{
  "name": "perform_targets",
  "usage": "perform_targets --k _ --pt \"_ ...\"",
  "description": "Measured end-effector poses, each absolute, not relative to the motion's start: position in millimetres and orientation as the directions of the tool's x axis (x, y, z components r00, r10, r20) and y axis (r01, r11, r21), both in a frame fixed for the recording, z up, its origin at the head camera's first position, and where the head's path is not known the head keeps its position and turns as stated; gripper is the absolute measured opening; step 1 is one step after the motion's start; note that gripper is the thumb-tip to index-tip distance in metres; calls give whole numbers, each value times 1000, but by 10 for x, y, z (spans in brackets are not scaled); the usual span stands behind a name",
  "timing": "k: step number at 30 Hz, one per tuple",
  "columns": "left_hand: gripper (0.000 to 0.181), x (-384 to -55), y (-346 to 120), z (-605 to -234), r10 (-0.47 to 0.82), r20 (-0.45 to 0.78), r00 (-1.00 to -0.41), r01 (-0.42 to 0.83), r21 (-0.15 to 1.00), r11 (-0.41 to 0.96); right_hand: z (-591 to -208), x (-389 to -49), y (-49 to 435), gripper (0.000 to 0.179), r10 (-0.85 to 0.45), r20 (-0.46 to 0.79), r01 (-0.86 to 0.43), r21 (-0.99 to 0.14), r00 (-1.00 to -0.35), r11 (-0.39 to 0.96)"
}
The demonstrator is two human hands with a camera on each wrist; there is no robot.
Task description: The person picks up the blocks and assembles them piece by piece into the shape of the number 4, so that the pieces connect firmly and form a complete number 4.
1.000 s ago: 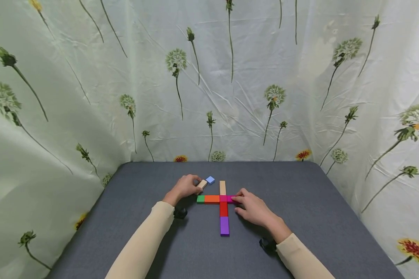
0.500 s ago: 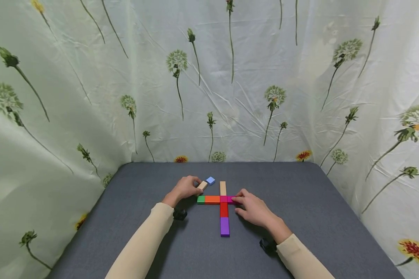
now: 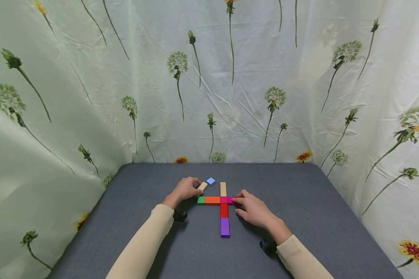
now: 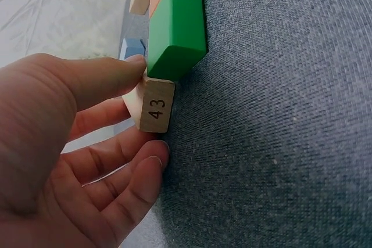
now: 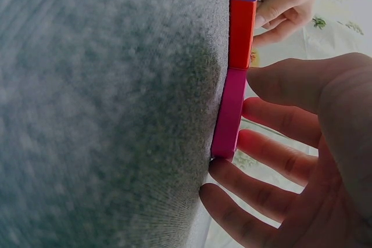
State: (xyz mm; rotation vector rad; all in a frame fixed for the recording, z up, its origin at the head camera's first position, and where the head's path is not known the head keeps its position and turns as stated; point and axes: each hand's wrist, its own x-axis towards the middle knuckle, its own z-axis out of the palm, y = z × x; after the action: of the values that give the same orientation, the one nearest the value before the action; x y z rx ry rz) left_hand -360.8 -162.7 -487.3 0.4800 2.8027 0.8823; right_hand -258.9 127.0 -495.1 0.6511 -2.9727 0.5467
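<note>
My left hand point(image 3: 186, 188) pinches a plain wooden block point(image 3: 203, 186) between thumb and fingers; its end, in the left wrist view, is marked 43. Just beside it is the green block point(image 4: 180, 30), the left end of a flat cross. Rightward follow an orange block point(image 3: 213, 200), a pink centre piece point(image 3: 224, 200) and a magenta block point(image 5: 230, 111). My right hand point(image 3: 254, 208) rests its fingertips on the magenta block, fingers fairly straight. Another plain wooden block point(image 3: 223, 188) forms the far arm. A red block point(image 3: 224, 210) and a purple block point(image 3: 225, 227) form the near arm.
A small blue block point(image 3: 211, 181) lies behind the left hand's wooden block, apart from the cross. Everything lies on a dark grey cloth-covered table point(image 3: 279, 178). A flower-printed curtain point(image 3: 244, 93) hangs behind and along the sides.
Both hands and the blocks keep their places relative to one another. Only the head view has shifted slightly, so the scene sits a little lower.
</note>
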Motion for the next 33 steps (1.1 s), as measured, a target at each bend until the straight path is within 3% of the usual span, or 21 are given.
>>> perform_targets --k 13,26,33 --pt "29 -3627 -1615 -4875 330 -74 -941 228 584 779 -4956 -2598 1266 45 -382 99 -392 -338 -919 856" --pt "36 -3744 -1565 -4798 311 50 -949 278 596 753 -4938 -2616 1271 45 -381 96 -391 -335 -919 858" --pt "36 -3854 -1508 -4841 353 16 -935 286 620 730 -4959 -2614 1274 44 -386 93 -394 -337 -918 855"
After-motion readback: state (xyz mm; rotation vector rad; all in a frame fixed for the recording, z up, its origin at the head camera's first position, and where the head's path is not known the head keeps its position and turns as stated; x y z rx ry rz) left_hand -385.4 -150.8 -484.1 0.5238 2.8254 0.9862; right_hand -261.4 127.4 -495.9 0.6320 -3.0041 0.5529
